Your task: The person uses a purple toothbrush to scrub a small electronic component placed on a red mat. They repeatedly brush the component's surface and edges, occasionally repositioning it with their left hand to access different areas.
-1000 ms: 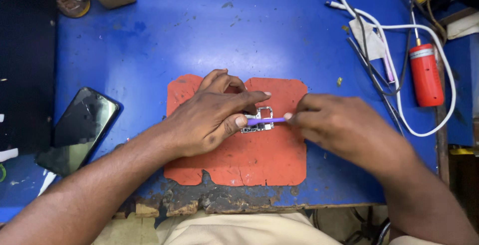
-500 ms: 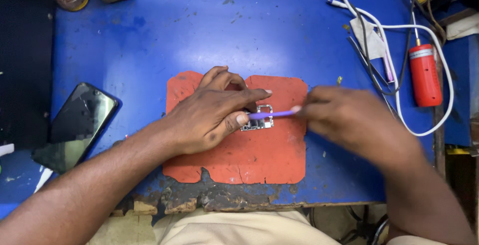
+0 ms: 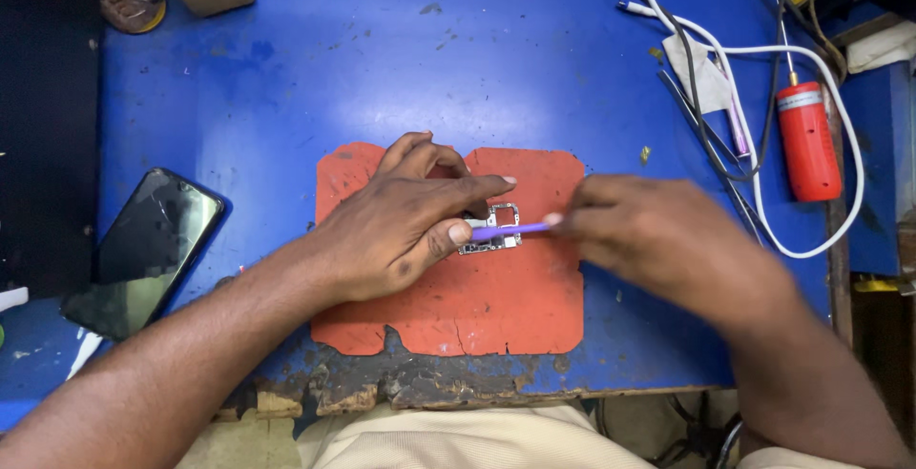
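On the orange mat [image 3: 477,307] of the blue worktop [image 3: 382,68], our left hand [image 3: 401,226] pinned a small metal part [image 3: 493,228] while our right hand [image 3: 658,235] gripped a purple tool [image 3: 510,230] against it.

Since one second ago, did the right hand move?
Yes. The right hand drew rightward, off the small metal part on the orange mat.

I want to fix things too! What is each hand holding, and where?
The right hand pinches a thin purple tool by its rear end. The left hand presses the small metal part onto the red mat with finger and thumb at its edges.
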